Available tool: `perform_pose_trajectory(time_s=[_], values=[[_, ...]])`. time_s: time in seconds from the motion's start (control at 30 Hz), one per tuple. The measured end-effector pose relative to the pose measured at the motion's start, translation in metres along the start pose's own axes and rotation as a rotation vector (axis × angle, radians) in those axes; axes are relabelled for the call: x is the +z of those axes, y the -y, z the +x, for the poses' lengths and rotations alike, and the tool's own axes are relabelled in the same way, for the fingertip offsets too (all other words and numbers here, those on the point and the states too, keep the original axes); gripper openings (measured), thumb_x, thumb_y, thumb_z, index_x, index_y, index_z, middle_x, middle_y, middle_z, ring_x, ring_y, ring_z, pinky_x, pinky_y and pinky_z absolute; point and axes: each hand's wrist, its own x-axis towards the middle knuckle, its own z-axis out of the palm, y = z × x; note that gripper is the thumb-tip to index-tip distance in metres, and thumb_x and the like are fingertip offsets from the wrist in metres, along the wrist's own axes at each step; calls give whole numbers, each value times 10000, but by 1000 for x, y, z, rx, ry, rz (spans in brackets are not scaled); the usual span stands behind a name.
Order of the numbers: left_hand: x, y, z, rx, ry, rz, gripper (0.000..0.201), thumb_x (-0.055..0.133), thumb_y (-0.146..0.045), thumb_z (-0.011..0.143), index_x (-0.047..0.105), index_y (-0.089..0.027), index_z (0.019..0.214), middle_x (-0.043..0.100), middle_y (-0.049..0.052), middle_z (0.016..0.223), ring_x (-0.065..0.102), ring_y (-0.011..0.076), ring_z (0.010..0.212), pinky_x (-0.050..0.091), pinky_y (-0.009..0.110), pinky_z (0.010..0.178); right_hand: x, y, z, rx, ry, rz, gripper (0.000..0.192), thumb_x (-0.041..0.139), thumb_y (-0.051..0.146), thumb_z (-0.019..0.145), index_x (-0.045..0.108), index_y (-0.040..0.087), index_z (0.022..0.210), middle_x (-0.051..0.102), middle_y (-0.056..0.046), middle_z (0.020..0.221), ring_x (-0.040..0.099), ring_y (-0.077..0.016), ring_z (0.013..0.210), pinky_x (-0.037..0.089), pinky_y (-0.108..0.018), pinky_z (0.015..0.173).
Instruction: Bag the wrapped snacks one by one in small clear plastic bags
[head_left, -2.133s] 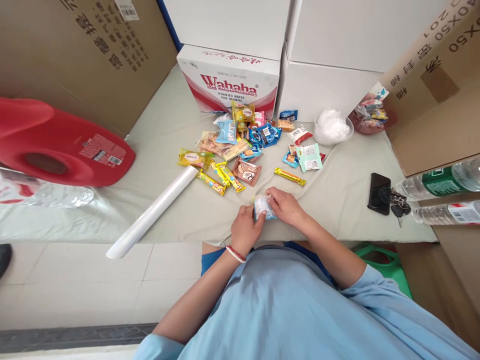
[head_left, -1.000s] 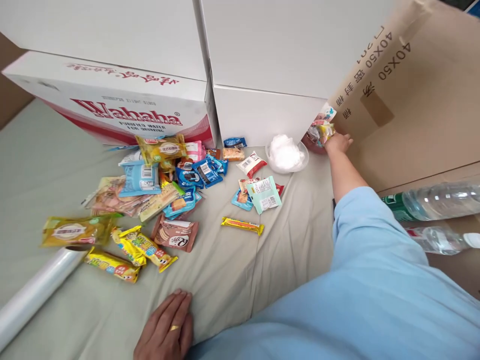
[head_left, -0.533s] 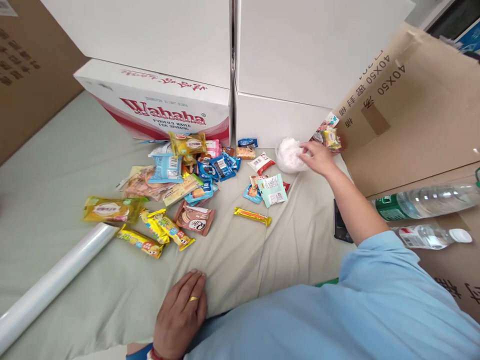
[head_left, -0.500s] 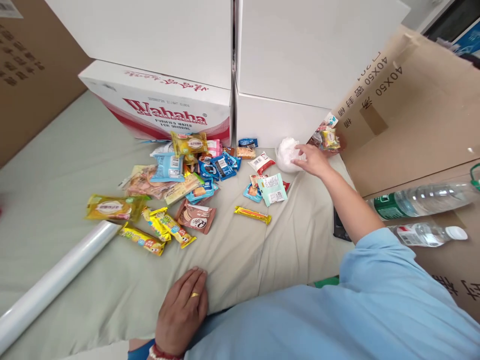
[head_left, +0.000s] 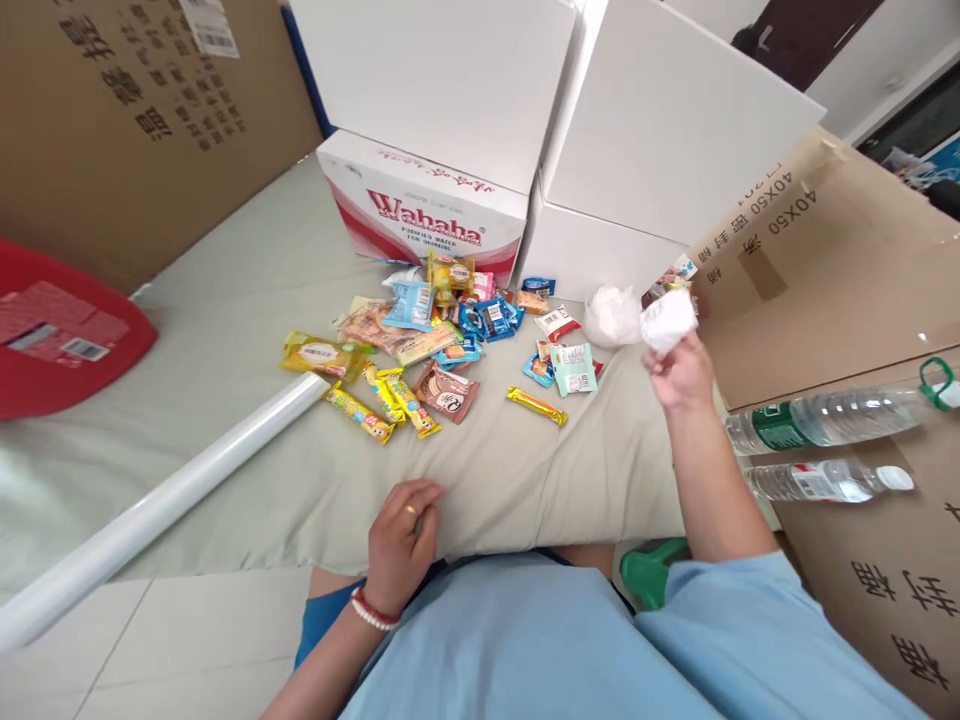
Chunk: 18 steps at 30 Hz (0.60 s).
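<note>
Right hand (head_left: pixel 681 375) raised, fingers pinched round white plastic wad (head_left: pixel 667 319); left hand (head_left: pixel 401 535) flat on cloth (head_left: pixel 247 330), loosely open.

Grey-green sheeted bed (head_left: pixel 247 300) carrying everything. Snack packets (head_left: pixel 442 330) lying scattered mid-surface, yellow bar (head_left: pixel 536 405) sitting apart from heap. Roll of clear film (head_left: pixel 161 505) lying diagonally, overhanging near edge. White plastic wad (head_left: pixel 611 315) sitting beside boxes. Wahaha carton (head_left: pixel 424 205) and white boxes (head_left: pixel 600 250) standing along far side. Red plastic item (head_left: pixel 60 335) resting at left. Left hand (head_left: pixel 401 535) pressing flat on near edge.
</note>
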Motion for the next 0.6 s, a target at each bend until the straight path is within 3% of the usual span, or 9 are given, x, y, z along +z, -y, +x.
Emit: perform_pose_trajectory(time_s=[0.07,0.13,0.23,0.33,0.4,0.43,0.47,0.6], values=[[1,-16,8,-250,42,-210,204,527,-307,993,703,-208,1023,692,63,945,685,188,867,588,332,755,24,-8,-58,170,135,125,331,796,347,654,616,262,919,571,31,716,373,-99,528,287,-220,448],[6,-35,20,-494,136,-484,341,564,-471,966,645,-212,1172,672,87,1075,699,212,919,586,304,650,52,-20,-115,304,246,133,344,819,385,662,649,265,935,609,18,725,419,-114,538,318,-229,445],[19,-56,36,-660,334,-860,629,667,-605,860,511,-244,1351,615,116,1263,703,248,1003,601,320,648,86,-30,-182,336,446,6,300,788,465,752,656,248,913,636,2,746,514,-143,604,422,-255,523],[29,-60,39,-652,415,-871,545,738,-582,807,601,-194,1166,675,70,1039,678,206,889,572,306,689,97,-34,-204,222,770,-185,224,685,441,885,677,226,948,683,-17,834,599,-163,726,494,-277,673],[29,-52,33,-609,356,-700,423,719,-564,825,630,-181,982,650,24,845,630,169,769,531,286,681,84,-38,-184,150,829,-320,215,622,420,931,701,226,978,701,-23,870,626,-172,763,507,-287,726],[26,-46,28,-582,318,-590,392,693,-560,844,632,-183,934,634,13,803,607,159,727,515,283,672,70,-42,-164,122,761,-399,221,607,416,935,708,227,987,707,-28,888,638,-178,778,514,-294,745],[21,-38,23,-557,284,-472,371,663,-552,867,638,-187,931,633,13,804,593,156,706,502,283,659,52,-47,-139,104,615,-491,235,587,414,939,710,224,1000,711,-36,911,646,-182,782,522,-302,756],[-6,-9,2,-423,153,-131,340,604,-535,908,659,-204,961,654,53,962,622,187,781,524,311,697,-37,-74,-14,76,-105,-956,417,478,295,943,600,158,1318,694,-134,1194,675,-228,1042,520,-374,974]])
